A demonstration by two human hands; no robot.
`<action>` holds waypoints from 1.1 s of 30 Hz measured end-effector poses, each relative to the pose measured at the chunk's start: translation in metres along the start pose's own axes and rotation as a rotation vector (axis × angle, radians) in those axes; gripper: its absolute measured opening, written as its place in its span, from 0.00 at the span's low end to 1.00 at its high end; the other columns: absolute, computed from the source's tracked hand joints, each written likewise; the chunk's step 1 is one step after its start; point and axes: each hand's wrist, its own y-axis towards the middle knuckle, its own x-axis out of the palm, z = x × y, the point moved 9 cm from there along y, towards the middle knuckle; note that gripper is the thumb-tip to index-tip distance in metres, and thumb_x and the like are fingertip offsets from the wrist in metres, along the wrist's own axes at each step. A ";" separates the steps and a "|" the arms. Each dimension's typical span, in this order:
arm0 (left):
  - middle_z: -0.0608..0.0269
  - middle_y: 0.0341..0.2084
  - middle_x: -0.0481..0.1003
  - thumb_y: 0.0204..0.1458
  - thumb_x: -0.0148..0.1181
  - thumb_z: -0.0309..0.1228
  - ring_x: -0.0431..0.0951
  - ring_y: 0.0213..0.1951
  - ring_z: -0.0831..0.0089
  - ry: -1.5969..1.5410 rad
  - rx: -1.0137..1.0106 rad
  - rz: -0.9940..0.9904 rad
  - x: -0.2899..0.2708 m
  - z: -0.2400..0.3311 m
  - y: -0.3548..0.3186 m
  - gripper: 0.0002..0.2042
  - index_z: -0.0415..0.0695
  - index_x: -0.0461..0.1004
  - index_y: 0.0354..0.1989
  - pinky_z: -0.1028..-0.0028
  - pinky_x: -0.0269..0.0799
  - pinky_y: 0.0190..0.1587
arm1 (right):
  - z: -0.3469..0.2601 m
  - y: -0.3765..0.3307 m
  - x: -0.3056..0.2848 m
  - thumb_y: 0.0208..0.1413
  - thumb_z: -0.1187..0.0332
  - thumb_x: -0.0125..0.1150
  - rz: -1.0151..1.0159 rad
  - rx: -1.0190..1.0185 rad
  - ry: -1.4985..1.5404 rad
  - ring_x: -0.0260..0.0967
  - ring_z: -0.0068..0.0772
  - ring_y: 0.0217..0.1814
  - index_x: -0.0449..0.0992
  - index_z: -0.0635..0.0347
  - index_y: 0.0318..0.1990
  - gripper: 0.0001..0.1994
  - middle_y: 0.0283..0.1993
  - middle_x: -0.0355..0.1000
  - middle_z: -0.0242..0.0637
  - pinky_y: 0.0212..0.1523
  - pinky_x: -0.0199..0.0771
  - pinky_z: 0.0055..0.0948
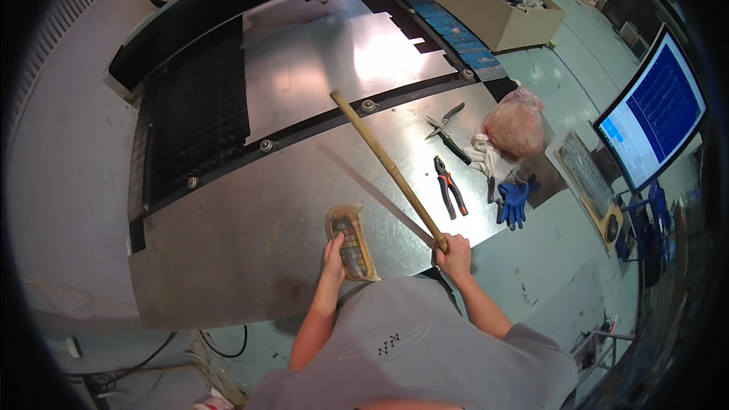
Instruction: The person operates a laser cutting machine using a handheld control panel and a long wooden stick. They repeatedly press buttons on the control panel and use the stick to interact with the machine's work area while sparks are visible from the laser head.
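Note:
My right hand [455, 252] grips the near end of a long bamboo stick [387, 165] that slants up and left across the shiny metal sheet [250, 212]. Its far tip reaches the black rail with round bolts. My left hand [332, 252] rests on the left edge of a flat, tan plastic-wrapped pack [352, 241] with a dark grid inside, lying on the sheet close to my body.
To the right lie snips [444, 121], red-handled pliers [450, 187], white and blue gloves [514, 199], and a pinkish bag [516, 121]. A keyboard [586, 175] and lit monitor [653, 110] stand far right. A cardboard box [493, 7] sits behind; cables [220, 349] run along the floor.

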 end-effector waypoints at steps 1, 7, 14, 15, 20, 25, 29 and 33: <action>0.62 0.46 0.81 0.67 0.63 0.42 0.81 0.47 0.70 0.014 0.006 0.064 -0.007 0.000 -0.001 0.20 0.40 0.76 0.58 0.65 0.79 0.52 | -0.001 0.001 0.002 0.47 0.68 0.67 -0.021 0.004 0.017 0.72 0.48 0.38 0.83 0.51 0.40 0.11 0.29 0.75 0.41 0.43 0.70 0.46; 0.57 0.54 0.78 0.68 0.56 0.45 0.79 0.56 0.59 0.017 -0.001 0.034 -0.013 0.004 0.004 0.23 0.41 0.75 0.63 0.56 0.75 0.61 | 0.000 -0.001 0.006 0.48 0.65 0.65 -0.044 0.078 0.103 0.75 0.56 0.39 0.85 0.48 0.42 0.13 0.32 0.77 0.46 0.44 0.77 0.54; 0.56 0.52 0.77 0.68 0.53 0.55 0.80 0.51 0.58 0.065 -0.024 -0.025 -0.014 0.005 0.008 0.29 0.46 0.69 0.67 0.56 0.80 0.52 | -0.004 -0.001 0.003 0.53 0.63 0.64 -0.074 0.034 0.089 0.72 0.45 0.41 0.80 0.48 0.39 0.07 0.31 0.73 0.37 0.46 0.69 0.44; 0.56 0.52 0.77 0.69 0.53 0.55 0.80 0.51 0.58 0.048 -0.011 -0.040 -0.012 0.006 0.008 0.29 0.46 0.69 0.67 0.56 0.80 0.52 | -0.005 0.000 0.002 0.54 0.63 0.64 -0.066 0.026 0.091 0.72 0.45 0.41 0.79 0.48 0.38 0.06 0.31 0.73 0.37 0.46 0.69 0.44; 0.52 0.56 0.75 0.70 0.54 0.50 0.81 0.53 0.54 0.032 -0.023 -0.022 -0.007 0.008 0.004 0.28 0.40 0.68 0.68 0.53 0.82 0.53 | -0.005 0.000 0.000 0.54 0.63 0.64 -0.039 0.013 0.075 0.72 0.43 0.40 0.78 0.49 0.36 0.05 0.29 0.72 0.35 0.45 0.68 0.44; 0.52 0.57 0.75 0.70 0.54 0.51 0.80 0.54 0.53 0.044 -0.006 0.000 -0.004 0.009 0.003 0.29 0.40 0.67 0.68 0.53 0.81 0.53 | -0.004 0.001 0.000 0.53 0.63 0.65 -0.032 0.005 0.091 0.72 0.42 0.41 0.78 0.48 0.35 0.05 0.29 0.73 0.34 0.46 0.69 0.43; 0.53 0.57 0.75 0.70 0.54 0.51 0.79 0.55 0.55 0.054 -0.024 -0.022 -0.005 0.008 0.003 0.29 0.41 0.68 0.69 0.54 0.81 0.54 | -0.002 0.000 0.000 0.53 0.63 0.65 -0.051 0.023 0.086 0.72 0.42 0.41 0.78 0.48 0.36 0.05 0.31 0.74 0.34 0.46 0.69 0.43; 0.54 0.58 0.75 0.69 0.54 0.50 0.79 0.57 0.57 0.017 -0.017 0.001 -0.003 0.006 0.006 0.28 0.41 0.69 0.68 0.55 0.80 0.55 | 0.000 0.002 0.001 0.50 0.64 0.65 -0.068 0.034 0.104 0.74 0.46 0.43 0.80 0.49 0.39 0.09 0.32 0.76 0.37 0.47 0.70 0.45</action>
